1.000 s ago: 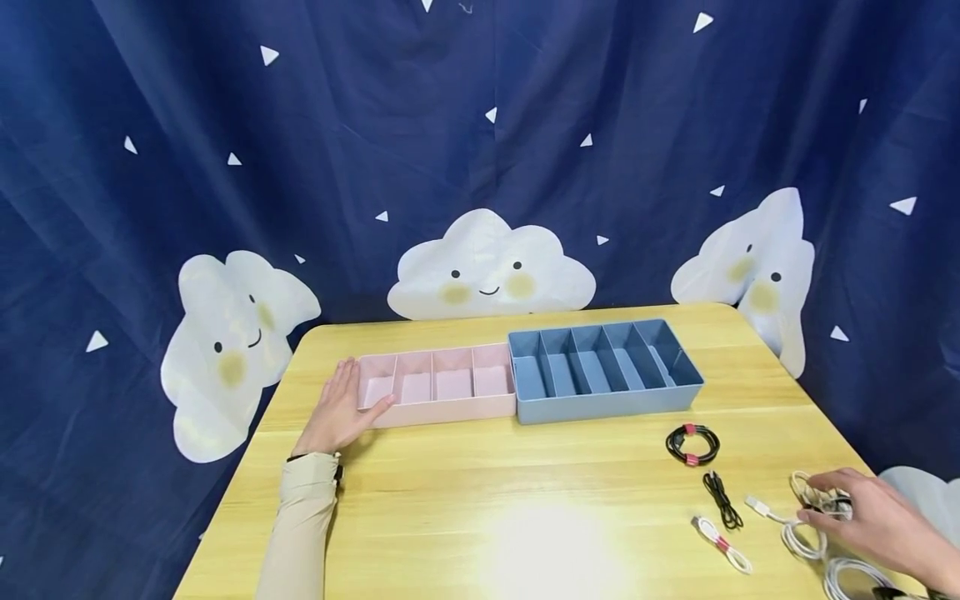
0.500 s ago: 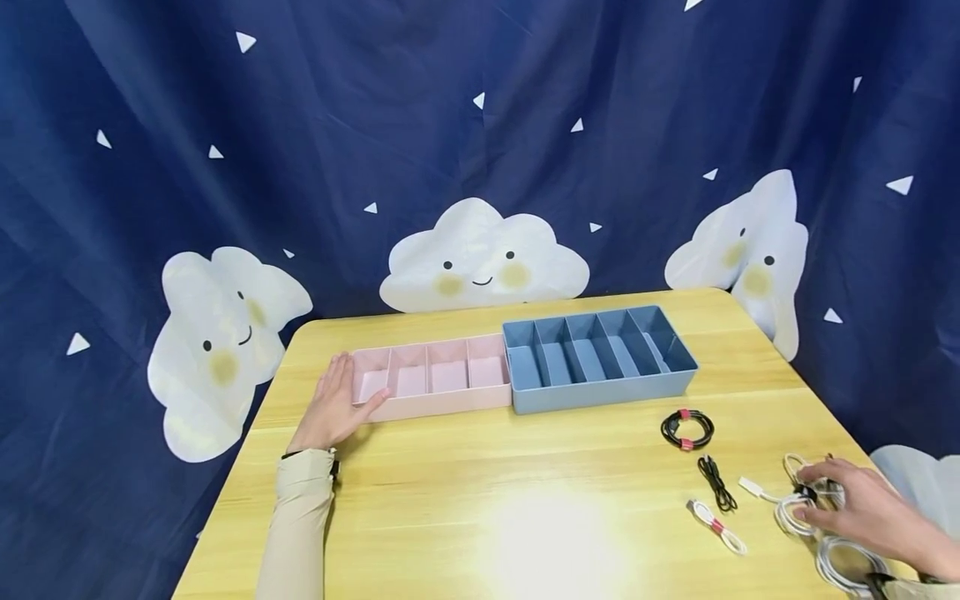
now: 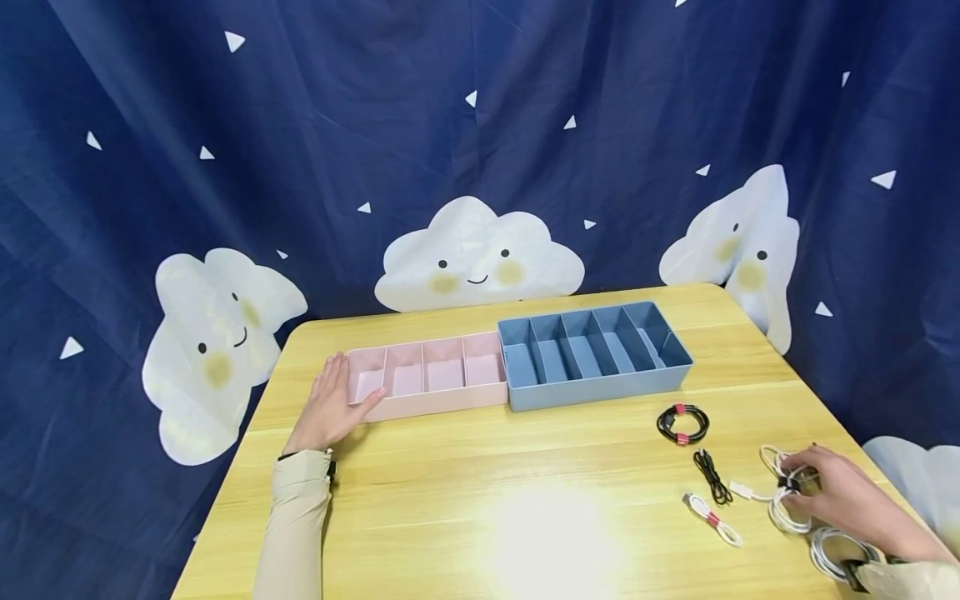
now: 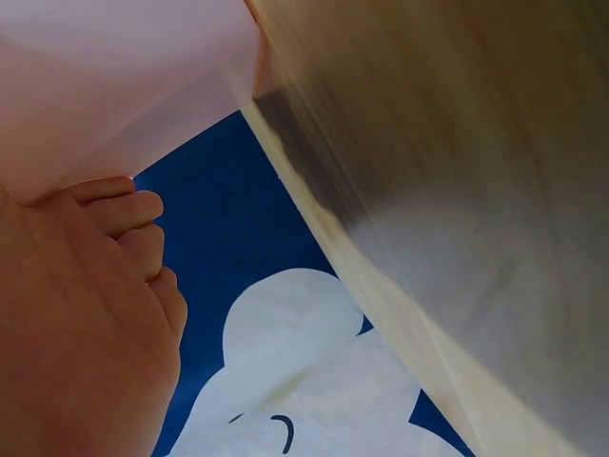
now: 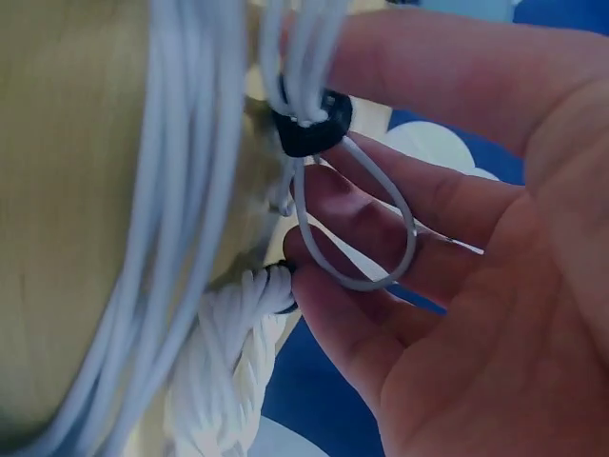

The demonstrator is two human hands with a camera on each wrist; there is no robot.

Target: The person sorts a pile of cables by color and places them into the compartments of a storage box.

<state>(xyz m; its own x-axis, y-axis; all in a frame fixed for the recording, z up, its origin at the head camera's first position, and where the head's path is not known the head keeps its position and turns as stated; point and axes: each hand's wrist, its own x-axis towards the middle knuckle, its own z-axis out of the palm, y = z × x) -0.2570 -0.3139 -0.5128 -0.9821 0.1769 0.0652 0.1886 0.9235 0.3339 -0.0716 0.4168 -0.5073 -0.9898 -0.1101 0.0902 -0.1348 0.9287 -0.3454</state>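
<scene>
My left hand (image 3: 327,410) lies with straight fingers along the left end of a pink divided box (image 3: 438,403), its thumb at the front wall. In the left wrist view the fingers (image 4: 133,211) rest against the pink wall. At the right side of the table, my right hand (image 3: 847,498) holds a coiled white cable (image 3: 787,522) bundled by a black tie (image 5: 314,126). A white plug (image 3: 740,490) sticks out to its left. In the right wrist view, fingers surround a small cable loop (image 5: 404,205) below the tie.
A blue divided box (image 3: 600,387) adjoins the pink one. Nearer lie a black cable coil (image 3: 703,427) with red ties, a thin black cable (image 3: 712,477) and a white cable (image 3: 726,530) with a red tie. Another pale coil (image 3: 822,560) sits by the right wrist.
My right hand has shifted left over the white cable, and its coil and plug have moved slightly left. The left hand stays at the pink box; the head view has tilted a little.
</scene>
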